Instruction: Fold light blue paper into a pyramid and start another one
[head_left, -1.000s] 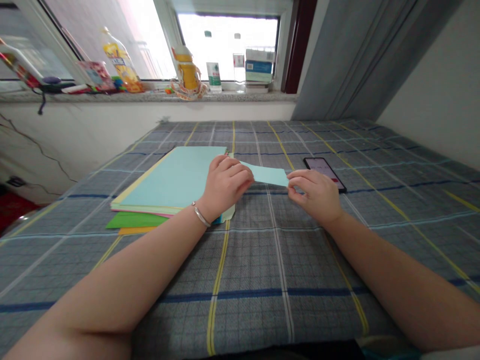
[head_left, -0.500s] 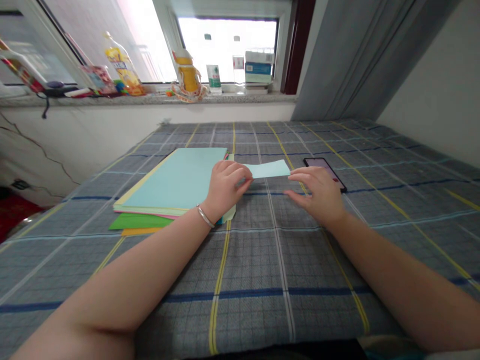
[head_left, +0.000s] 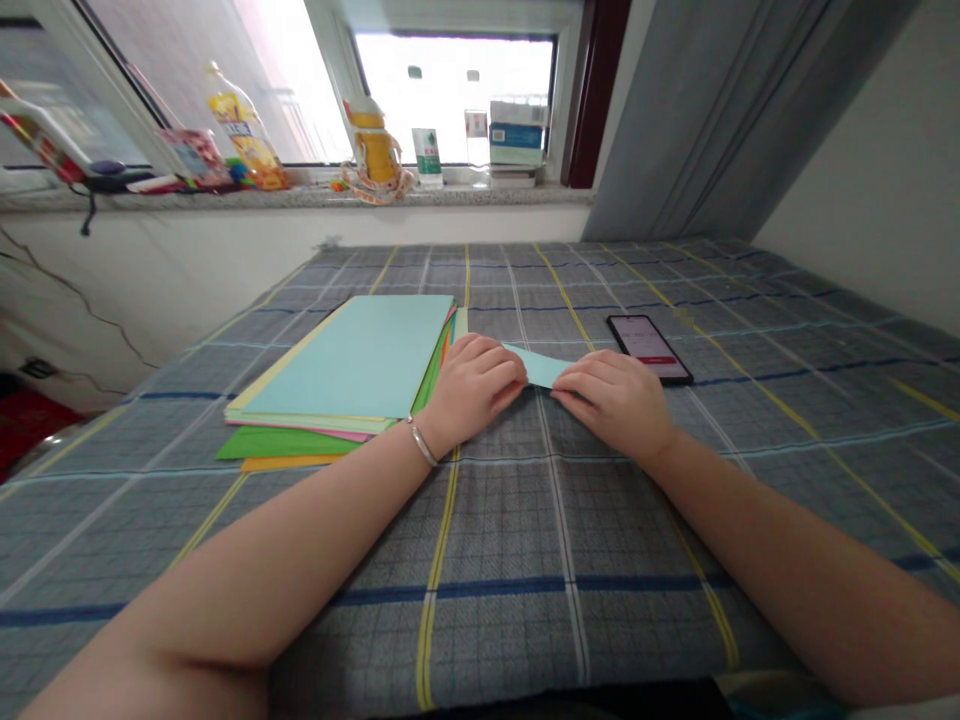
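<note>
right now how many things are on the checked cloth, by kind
paper stack: 1
folded light blue paper, held between left hand and right hand: 1
phone: 1
total: 3

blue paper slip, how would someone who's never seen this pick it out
On the checked cloth, right of the paper stack, the slip lies between the left hand and right hand. Unlike the stack's big sheets, it is small and both hands touch it.
</note>
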